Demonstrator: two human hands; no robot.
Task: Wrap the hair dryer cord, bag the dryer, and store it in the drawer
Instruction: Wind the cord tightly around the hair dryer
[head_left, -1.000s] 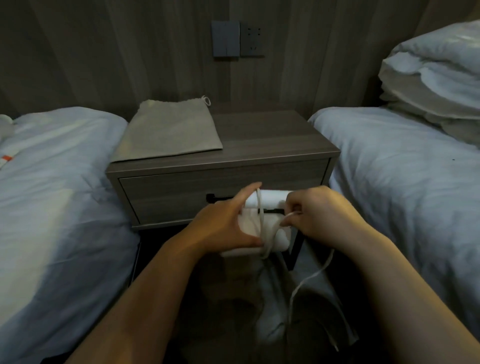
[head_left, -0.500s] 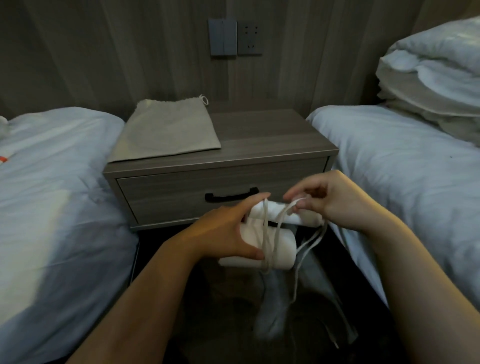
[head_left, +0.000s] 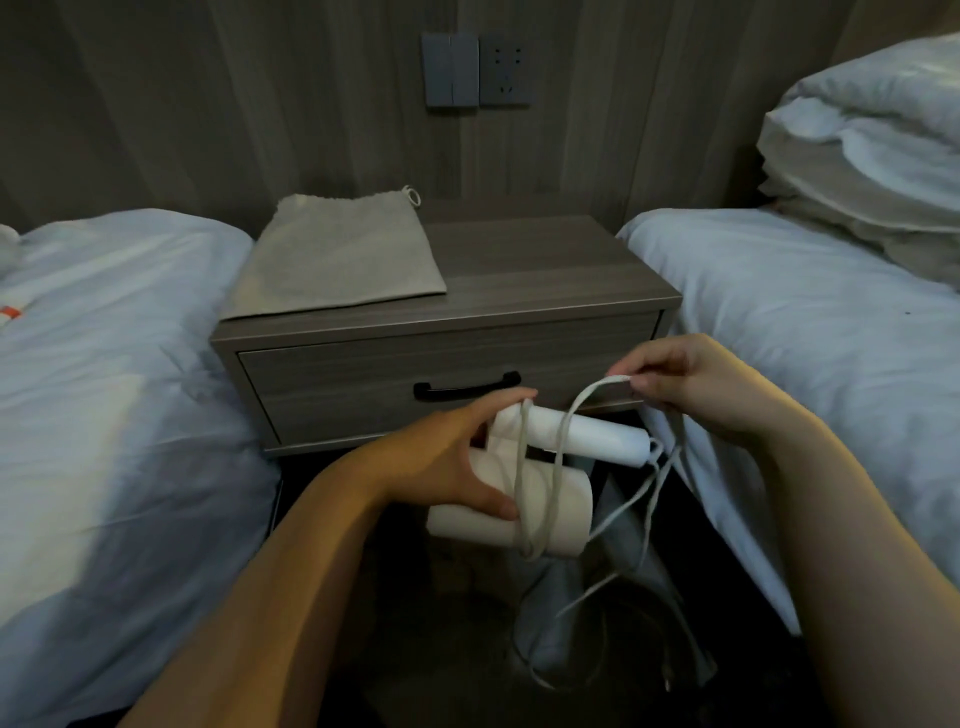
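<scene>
The dryer (head_left: 569, 512) is held in the air just in front of the drawer (head_left: 337, 384), a little lower than its pull. The left grip (head_left: 457, 457) curls round the body, with its fingers pinning two turns of cord (head_left: 521, 483). The right grip (head_left: 691, 384), before the drawer's right end, pinches a raised cord loop between thumb and fingertips. More cord trails to the floor below the drawer. The likely trouble is slack: if the loop goes on loose, the turns could slide off the smooth body, and the trailing length could tangle. The bag (head_left: 337, 260) lies flat on the worktop (head_left: 545, 270) above the shut drawer's left half
</scene>
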